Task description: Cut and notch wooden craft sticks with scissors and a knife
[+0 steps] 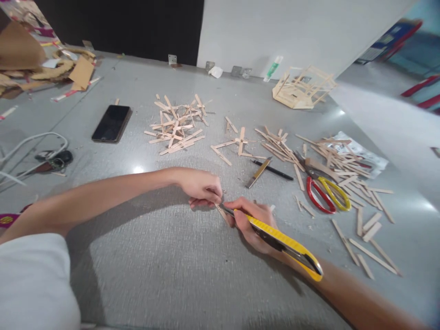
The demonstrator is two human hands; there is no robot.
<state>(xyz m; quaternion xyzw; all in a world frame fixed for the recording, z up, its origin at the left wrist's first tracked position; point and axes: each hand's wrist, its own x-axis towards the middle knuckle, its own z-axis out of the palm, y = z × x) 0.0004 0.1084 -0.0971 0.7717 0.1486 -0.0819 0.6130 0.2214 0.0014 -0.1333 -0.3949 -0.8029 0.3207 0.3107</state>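
The person is leaning over the grey table (172,275), cutting a thin wooden craft stick (220,211) with a yellow utility knife (285,245). The left hand (202,188) is pinning the stick flat, fingers curled down and pinching it right at the spot where the blade is meeting it. The right hand (249,222) is wrapped closed around the front of the knife's handle, the yellow body running back along the forearm. The stick is lying just on the near side of the red-and-yellow scissors (326,192), well off to their left, between the two hands.

To my eye the step is going best with light, repeated scores, not one hard push; the wood looks thin enough to snap cleanly after scoring. The left fingertips are sitting very close to the blade, so keeping them behind the cutting line seems wise, and drawing the knife away from that hand.

Left of the scissors a black pencil (273,168) and a small metal ruler (258,173) are lying together. Beyond them, loose sticks are heaped in a pile (177,126), and a phone (112,123) is resting further left. A half-built stick frame (302,87) is standing past the scissors by the wall.
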